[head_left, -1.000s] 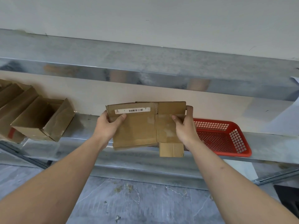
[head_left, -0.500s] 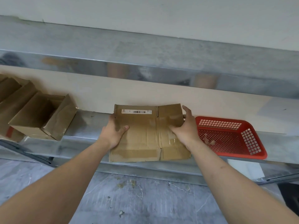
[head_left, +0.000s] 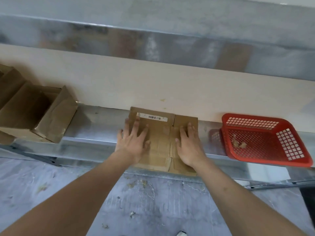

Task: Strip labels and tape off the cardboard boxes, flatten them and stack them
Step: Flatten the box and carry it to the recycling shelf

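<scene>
Head view: the flattened box [head_left: 162,142] lay on the metal shelf [head_left: 95,123], between the open boxes [head_left: 37,114] at left and the red basket [head_left: 265,138] at right. The left hand [head_left: 132,143] and right hand [head_left: 189,147] pressed it flat, fingers straight, gripping nothing. The step looked like flattening. Its barcode label [head_left: 152,117] remained stuck on; peeling would need a fingertip pinch at 1 corner.

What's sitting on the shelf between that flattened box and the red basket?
Nothing: in the head view, only bare metal shelf separates the flattened box from the red basket.
</scene>
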The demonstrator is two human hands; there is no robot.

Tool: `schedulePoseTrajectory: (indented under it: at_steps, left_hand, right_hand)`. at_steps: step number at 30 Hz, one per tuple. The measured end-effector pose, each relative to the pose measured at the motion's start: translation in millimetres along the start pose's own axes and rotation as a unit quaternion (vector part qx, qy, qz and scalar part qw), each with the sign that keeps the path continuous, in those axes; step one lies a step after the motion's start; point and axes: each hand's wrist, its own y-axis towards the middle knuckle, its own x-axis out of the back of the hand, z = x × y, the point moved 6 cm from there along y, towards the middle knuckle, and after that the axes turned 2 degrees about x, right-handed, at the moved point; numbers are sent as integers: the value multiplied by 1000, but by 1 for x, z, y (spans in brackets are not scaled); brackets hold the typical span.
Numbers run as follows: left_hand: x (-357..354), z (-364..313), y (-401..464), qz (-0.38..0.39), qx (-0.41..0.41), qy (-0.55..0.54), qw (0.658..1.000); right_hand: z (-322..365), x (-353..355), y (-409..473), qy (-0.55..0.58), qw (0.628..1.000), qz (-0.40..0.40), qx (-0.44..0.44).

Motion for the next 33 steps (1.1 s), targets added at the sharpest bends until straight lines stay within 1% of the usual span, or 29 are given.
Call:
schedulePoseTrajectory:
  at_steps: [2,3,6,11,15,17,19,21,23,25,27,29,31,33]
  left_hand:
    - [-11,-8,1,4,-50,15,999]
    - [-16,-10,1,6,-60,16,998]
    - [-27,-9,1,-10,-58,25,998]
    - [-30,-5,2,-29,-59,30,997]
    - [-31,17,-8,-26,-63,6,998]
    - [-31,32,-17,-18,-50,3,999]
    - [-29,37,-25,-11,-35,22,999]
    - [-23,34,-33,-24,-10,15,1000]
    - [-14,28,-41,-61,40,2,997]
    - [-11,26,-49,-94,100,-3,991]
    - [-12,26,-55,-83,146,-44,985]
    - [-20,29,-55,-44,181,-120,975]
    - [-33,31,-52,-1,181,-222,958]
    - [-42,31,-52,19,167,-305,937]
  right_hand:
    - [7,-7,-2,-32,999,-4,10]
    - [10,-10,-4,-57,998,-6,18]
    - [14,-20,-5,-118,993,-21,24]
    - [12,-21,-5,-135,988,-65,22]
    - [10,-20,-7,-130,990,-39,30]
    - [6,-18,-6,-112,993,-23,42]
    - [0,-13,-5,-78,995,-10,61]
    - [-7,-8,-10,-52,996,-11,65]
    - [-13,-1,-22,-56,997,-50,17]
    - [-13,2,-39,-83,990,-99,-62]
    - [-10,0,-55,-104,980,-123,-120]
    - [-12,-6,-65,-86,976,-119,-158]
    - [-16,-11,-69,-41,978,-111,-172]
    - [-19,-12,-69,27,979,-105,-173]
